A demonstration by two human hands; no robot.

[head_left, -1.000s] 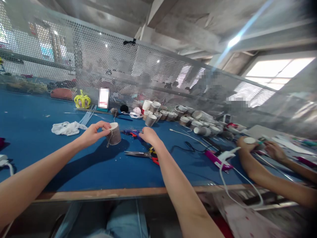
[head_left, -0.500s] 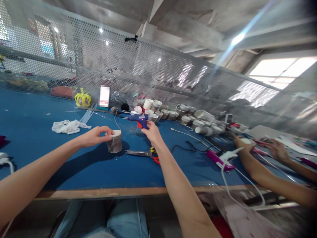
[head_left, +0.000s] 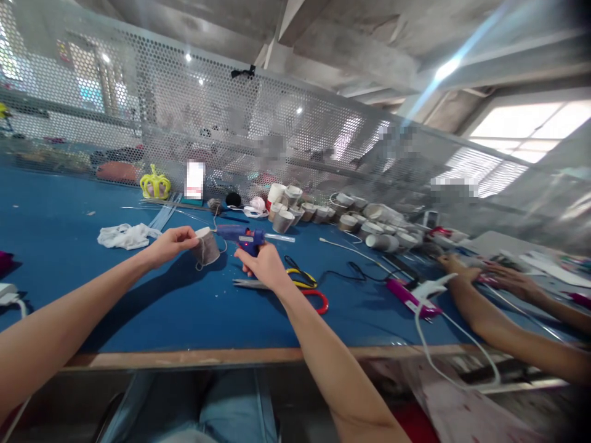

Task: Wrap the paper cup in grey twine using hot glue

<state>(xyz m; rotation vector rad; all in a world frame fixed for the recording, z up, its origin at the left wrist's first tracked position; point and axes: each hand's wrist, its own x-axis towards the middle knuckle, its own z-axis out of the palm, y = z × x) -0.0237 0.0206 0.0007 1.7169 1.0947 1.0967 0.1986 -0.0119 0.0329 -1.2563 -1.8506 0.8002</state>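
Note:
Tilted in the fingers of my left hand [head_left: 178, 243] is a small grey paper cup [head_left: 206, 247], gripped near its pale end. A strand of grey yarn loops beside it and runs back to a yarn ball [head_left: 214, 205]. My right hand [head_left: 263, 261] is closed around a blue hot glue gun [head_left: 242, 237], a clear glue stick poking out of its rear. The gun's nozzle points left, close to the cup; whether they touch I cannot tell. Under my right wrist lie scissors [head_left: 307, 280] with yellow and red handles, partly covered.
White cloth [head_left: 124, 235] lies at left, near a yellow crown-like object [head_left: 155, 183] and a phone [head_left: 194, 179]. Several cups [head_left: 284, 219] crowd the back. A purple power strip [head_left: 410, 299] with cables lies right, beside a co-worker's arms [head_left: 480, 320].
The glue gun has come left and down toward the cup, and its glue stick now shows. My left hand has lifted and tilted the cup slightly leftward. More of the scissors' handles is visible.

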